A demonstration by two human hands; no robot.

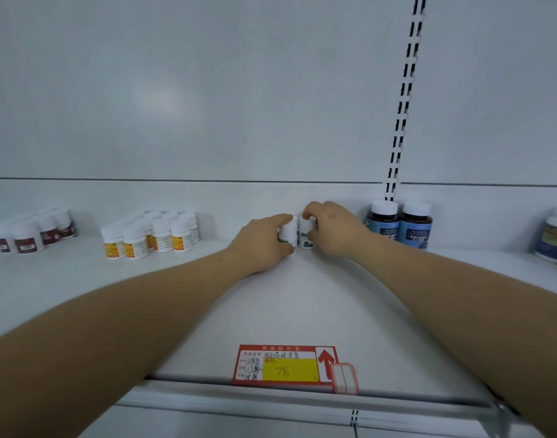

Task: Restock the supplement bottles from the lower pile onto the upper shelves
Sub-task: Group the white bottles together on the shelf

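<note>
Two small white bottles with green labels stand side by side at the back of the white shelf (302, 311). My left hand (261, 240) grips the left bottle (287, 233), with a finger over its cap. The right bottle (306, 237) is held by my right hand (332, 229), whose fingers curl over its cap. Both bottles sit upright on the shelf, nearly touching each other. The lower pile is out of view.
Several white bottles with yellow labels (150, 233) stand to the left, and several with dark red labels (33, 232) further left. Two taller blue bottles (400, 224) stand right of my hands, another bottle (555, 238) at the far right. A red price tag (286, 365) hangs on the shelf's front edge.
</note>
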